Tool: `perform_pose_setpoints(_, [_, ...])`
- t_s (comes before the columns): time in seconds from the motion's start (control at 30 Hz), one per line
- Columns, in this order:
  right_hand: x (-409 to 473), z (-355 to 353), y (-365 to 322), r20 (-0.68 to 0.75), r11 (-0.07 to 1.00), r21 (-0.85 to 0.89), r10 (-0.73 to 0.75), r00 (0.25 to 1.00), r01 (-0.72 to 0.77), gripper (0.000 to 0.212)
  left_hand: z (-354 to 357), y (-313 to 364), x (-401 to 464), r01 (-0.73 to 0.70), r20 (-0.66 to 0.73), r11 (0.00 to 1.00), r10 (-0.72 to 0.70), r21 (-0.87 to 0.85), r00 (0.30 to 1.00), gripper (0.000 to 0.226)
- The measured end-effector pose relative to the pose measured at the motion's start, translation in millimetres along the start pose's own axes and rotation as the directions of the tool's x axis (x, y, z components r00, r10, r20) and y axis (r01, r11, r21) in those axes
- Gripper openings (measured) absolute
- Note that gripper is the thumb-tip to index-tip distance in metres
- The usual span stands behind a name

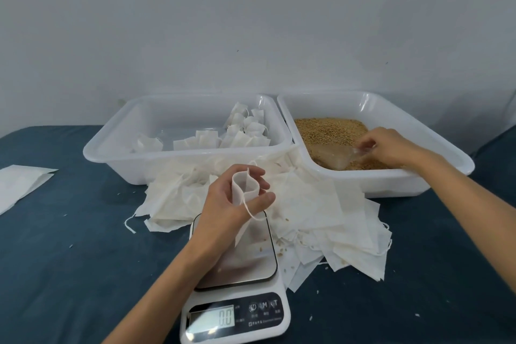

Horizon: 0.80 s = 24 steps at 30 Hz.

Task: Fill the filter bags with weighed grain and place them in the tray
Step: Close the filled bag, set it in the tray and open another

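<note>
Nearest, the scale [237, 274] reads zero. Above it the left hand [231, 204] pinches an empty filter bag [245, 186], mouth spread: limp, feather-light, best held at the rim. Right hand [391, 145] grips a clear scoop [340, 155] in the grain [329, 128]; filled bags lie in the left tray [111, 145].

Soft, even light, faint shadows, slight blur, wide-angle bending at edges.
</note>
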State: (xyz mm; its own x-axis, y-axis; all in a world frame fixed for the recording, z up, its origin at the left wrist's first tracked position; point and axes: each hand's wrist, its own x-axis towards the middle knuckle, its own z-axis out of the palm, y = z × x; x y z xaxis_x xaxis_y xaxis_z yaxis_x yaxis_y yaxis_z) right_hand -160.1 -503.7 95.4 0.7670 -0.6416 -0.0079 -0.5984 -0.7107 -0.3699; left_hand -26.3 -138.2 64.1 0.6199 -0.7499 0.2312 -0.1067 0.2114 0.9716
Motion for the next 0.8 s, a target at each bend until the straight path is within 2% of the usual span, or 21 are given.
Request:
perform_pose_setpoints(0.1, [-2,-8,7,-0.010,0.998,0.057,0.031,0.999,-0.031,0.017,-2,-1,1,-0.006,-0.005,1.000,0.006,0.004,1.000,0.035])
perform_pose_setpoints(0.43, [-14,-18,20,-0.064,0.997,0.075,0.036,0.997,-0.031,0.015,-3,-3,3,-0.023,-0.007,1.000,0.023,0.016,1.000,0.033])
perform_pose_setpoints(0.53, [-21,-22,12,-0.095,0.994,0.110,-0.014,0.995,0.025,0.016,-2,-4,2,-0.028,0.002,0.999,0.027,0.017,1.000,0.033])
perform_pose_setpoints(0.63, [-34,-24,-5,-0.108,0.959,0.258,-0.096,0.990,0.121,0.018,-1,-3,2,-0.030,0.016,0.999,0.029,0.022,0.999,0.033])
perform_pose_setpoints(0.7, [-46,-26,-23,-0.109,0.914,0.345,-0.187,0.976,0.213,0.022,0,-3,1,-0.027,0.026,0.999,0.026,0.028,0.999,0.033])
perform_pose_setpoints(0.8, [-66,-28,-54,-0.072,0.851,0.376,-0.368,0.927,0.368,0.026,1,-2,-1,-0.002,0.038,1.000,0.001,0.018,0.999,0.033])
